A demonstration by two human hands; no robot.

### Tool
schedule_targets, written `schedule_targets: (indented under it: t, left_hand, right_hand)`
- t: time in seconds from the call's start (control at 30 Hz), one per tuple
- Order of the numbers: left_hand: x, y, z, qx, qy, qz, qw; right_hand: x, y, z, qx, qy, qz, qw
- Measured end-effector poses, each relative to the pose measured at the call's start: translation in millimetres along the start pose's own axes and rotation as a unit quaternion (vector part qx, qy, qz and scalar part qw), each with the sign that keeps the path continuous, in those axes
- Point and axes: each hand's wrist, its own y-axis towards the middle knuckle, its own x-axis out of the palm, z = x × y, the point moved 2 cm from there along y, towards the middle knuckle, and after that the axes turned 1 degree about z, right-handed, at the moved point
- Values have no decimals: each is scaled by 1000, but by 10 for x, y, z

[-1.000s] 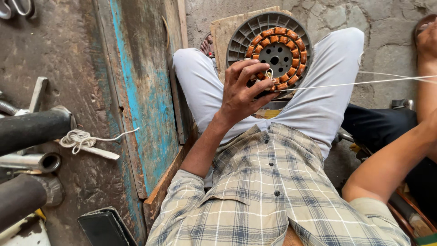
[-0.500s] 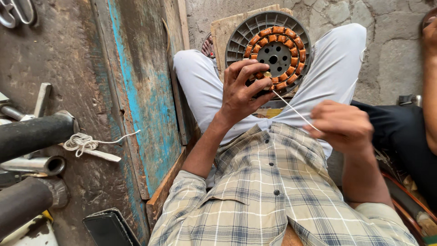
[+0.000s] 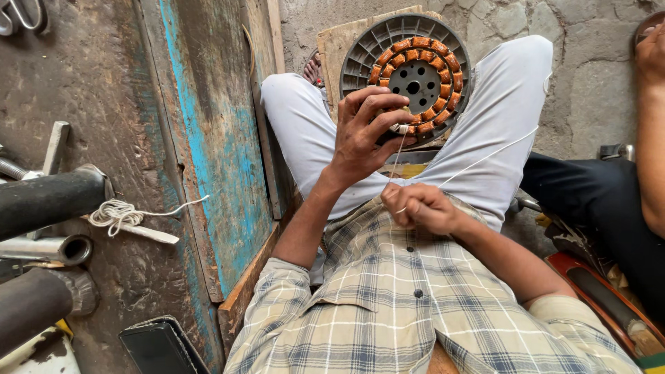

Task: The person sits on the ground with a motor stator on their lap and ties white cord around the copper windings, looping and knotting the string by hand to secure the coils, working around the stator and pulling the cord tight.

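head view looks down on a wide blue-painted wooden panel (image 3: 208, 159) running up the left side, with a dark grimy floor (image 3: 90, 90) beyond it where thick black pipes (image 3: 41, 201) lie beside a small coil of white cord (image 3: 114, 215). the person sits with pale trousers (image 3: 499, 125) spread apart and a checked shirt (image 3: 415, 318) filling the lower middle. between the knees, propped against a wooden board (image 3: 339, 48), stands a round grey fan stator (image 3: 409, 69) with a ring of copper-orange windings (image 3: 443, 62) around its hub. left hand (image 3: 367, 135) rests on the lower left edge of the stator, fingers curled and pinching at the windings where a thin white thread (image 3: 485, 158) meets them. right hand (image 3: 419, 208) sits lower, just above the shirt, clenched into a fist around the thread, which runs taut from it up to the stator and off to the right. another person's arm (image 3: 648, 131) shows at the right edge.
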Motion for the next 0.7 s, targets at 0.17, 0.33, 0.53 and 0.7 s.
schedule_targets:
  t: [0.17,0.33,0.53,0.7]
  left_hand:
    - [-66,24,-8,25,4,-12,1000]
    - [-79,32,1,36,2,-10,999]
    - [-50,21,-75,75,29,-5,997]
    - [-1,-3,-161,101,31,15,994]
  right_hand:
    - [-44,-155,17,1,64,13,998]
    - [35,-187,-87,-16,12,21,1000]
    - [-40,-94,-139,-34,114,29,992]
    - [-77,-85,-172,-30,35,-8,999]
